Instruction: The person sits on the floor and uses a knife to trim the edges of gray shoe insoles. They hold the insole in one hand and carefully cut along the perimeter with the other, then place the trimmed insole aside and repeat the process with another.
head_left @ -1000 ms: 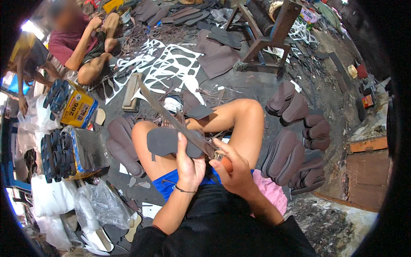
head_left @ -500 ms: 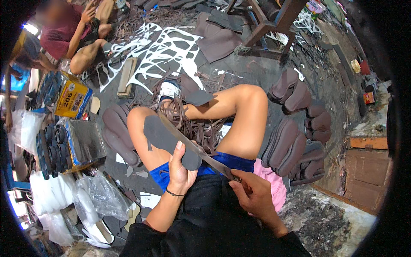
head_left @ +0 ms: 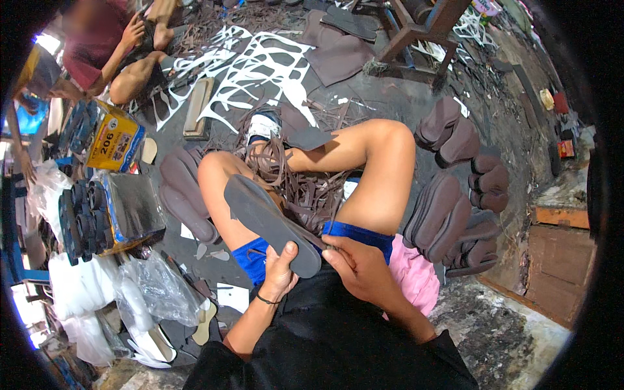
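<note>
My left hand (head_left: 279,273) grips the heel end of a dark grey shoe sole (head_left: 263,218), thumb on top. The sole slants over my lap, its toe end pointing up and left. In my right hand (head_left: 357,263) is a knife, its handle hidden in the closed fingers. The knife's blade (head_left: 313,239) lies along the right edge of the sole, only partly showing. Thin brown offcut strips (head_left: 312,195) are heaped between my legs. Another dark sole piece (head_left: 309,137) rests by my lower leg, beside a white-and-dark wrapped bundle (head_left: 264,126).
Stacked brown soles (head_left: 437,211) stand to my right, with more soles (head_left: 185,188) by my left knee. Ahead lie a white cut-out sheet (head_left: 273,71), a long block (head_left: 199,107) and a wooden frame (head_left: 419,45). A yellow box (head_left: 116,143) and a seated person (head_left: 97,45) are at left.
My right hand has moved up and left, bringing the knife against the sole, so less blade shows. My left hand and the sole have shifted slightly right and nearer my body.
</note>
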Available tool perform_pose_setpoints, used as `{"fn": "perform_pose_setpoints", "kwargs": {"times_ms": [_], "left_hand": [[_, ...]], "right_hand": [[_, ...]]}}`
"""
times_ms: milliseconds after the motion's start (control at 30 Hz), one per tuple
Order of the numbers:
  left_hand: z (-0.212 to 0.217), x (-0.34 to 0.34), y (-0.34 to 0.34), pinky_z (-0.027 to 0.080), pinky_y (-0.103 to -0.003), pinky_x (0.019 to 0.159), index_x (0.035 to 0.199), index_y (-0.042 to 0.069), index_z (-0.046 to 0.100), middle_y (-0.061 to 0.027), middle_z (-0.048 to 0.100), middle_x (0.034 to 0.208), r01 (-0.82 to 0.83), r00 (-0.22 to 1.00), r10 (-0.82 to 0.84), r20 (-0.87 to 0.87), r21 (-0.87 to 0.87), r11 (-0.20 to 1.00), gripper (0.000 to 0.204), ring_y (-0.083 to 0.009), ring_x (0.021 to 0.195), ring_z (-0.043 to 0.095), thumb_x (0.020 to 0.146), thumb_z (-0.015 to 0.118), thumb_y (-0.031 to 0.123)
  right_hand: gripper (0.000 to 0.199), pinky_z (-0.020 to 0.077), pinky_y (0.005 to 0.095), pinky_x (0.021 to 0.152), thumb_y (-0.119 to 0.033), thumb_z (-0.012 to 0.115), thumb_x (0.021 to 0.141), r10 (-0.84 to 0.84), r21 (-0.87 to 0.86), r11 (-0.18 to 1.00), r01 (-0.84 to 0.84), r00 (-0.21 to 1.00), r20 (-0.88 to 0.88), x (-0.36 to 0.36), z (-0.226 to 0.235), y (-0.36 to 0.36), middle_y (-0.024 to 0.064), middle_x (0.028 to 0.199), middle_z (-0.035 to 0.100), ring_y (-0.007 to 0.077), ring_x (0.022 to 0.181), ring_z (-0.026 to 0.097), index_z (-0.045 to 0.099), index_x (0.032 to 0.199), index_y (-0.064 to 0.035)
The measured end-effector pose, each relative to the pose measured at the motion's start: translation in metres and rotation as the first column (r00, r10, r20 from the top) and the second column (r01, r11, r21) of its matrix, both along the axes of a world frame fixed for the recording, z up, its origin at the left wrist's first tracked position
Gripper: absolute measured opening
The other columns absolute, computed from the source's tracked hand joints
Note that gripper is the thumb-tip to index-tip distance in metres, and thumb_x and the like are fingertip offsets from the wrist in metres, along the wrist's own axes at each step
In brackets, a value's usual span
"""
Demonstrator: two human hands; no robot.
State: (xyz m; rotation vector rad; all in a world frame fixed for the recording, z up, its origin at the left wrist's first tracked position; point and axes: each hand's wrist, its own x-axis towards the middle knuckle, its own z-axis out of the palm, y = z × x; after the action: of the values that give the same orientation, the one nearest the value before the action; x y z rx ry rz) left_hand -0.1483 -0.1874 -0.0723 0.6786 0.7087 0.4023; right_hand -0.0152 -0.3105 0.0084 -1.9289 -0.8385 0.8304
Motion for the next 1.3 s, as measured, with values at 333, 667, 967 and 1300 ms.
{"fn": "perform_pose_setpoints", "kwargs": {"times_ms": [333,667,967,1300], "left_hand": [[0.017,0.058,0.059,0.053,-0.043,0.097,0.149,0.002,0.034,-0.0219,0.032,0.157,0.149,0.839,-0.035,0.543,-0.168,0.974,0.071,-0.03,0.113,0.062,0.088,0.05,0.034],[0.017,0.126,0.06,0.026,-0.042,0.118,0.148,-0.007,0.034,-0.023,0.037,0.152,0.357,0.93,-0.209,-0.302,0.879,0.317,0.071,-0.0357,0.139,0.04,0.088,0.064,0.018],[-0.009,0.178,0.129,0.047,-0.043,0.089,0.129,0.008,0.058,-0.0192,0.053,0.115,0.437,0.898,0.221,-0.381,0.832,-0.342,0.05,-0.0395,0.108,0.055,0.08,0.071,0.007],[0.041,0.104,0.165,0.05,-0.03,0.072,0.099,-0.004,0.056,-0.0083,0.063,0.086,0.017,0.924,0.333,-0.187,0.892,0.453,0.035,-0.0138,0.079,0.059,0.097,0.066,0.03]], "right_hand": [[0.047,0.053,0.0385,0.081,-0.022,0.084,0.078,-0.109,0.335,0.942,0.03,0.97,0.218,-0.007,-0.005,0.032,0.014,0.101,0.061,0.0304,0.095,0.064,0.061,0.117,-0.0077],[0.031,0.0444,0.0245,0.044,-0.031,0.073,0.092,-0.545,0.023,0.723,0.691,0.59,-0.596,0.03,-0.035,-0.021,-0.002,0.062,0.056,0.0082,0.048,0.054,0.06,0.103,-0.0047],[0.034,0.0441,0.0252,0.04,-0.039,0.075,0.089,-0.967,0.137,-0.103,0.985,-0.067,-0.244,0.096,-0.045,-0.237,-0.0003,0.063,0.056,0.0095,0.047,0.052,0.062,0.088,-0.0072],[0.029,0.0418,0.0244,0.038,-0.025,0.065,0.096,-0.955,0.204,0.112,0.973,0.162,-0.25,0.102,-0.063,-0.173,0.0037,0.082,0.064,0.007,0.047,0.052,0.06,0.113,-0.0023]]}}
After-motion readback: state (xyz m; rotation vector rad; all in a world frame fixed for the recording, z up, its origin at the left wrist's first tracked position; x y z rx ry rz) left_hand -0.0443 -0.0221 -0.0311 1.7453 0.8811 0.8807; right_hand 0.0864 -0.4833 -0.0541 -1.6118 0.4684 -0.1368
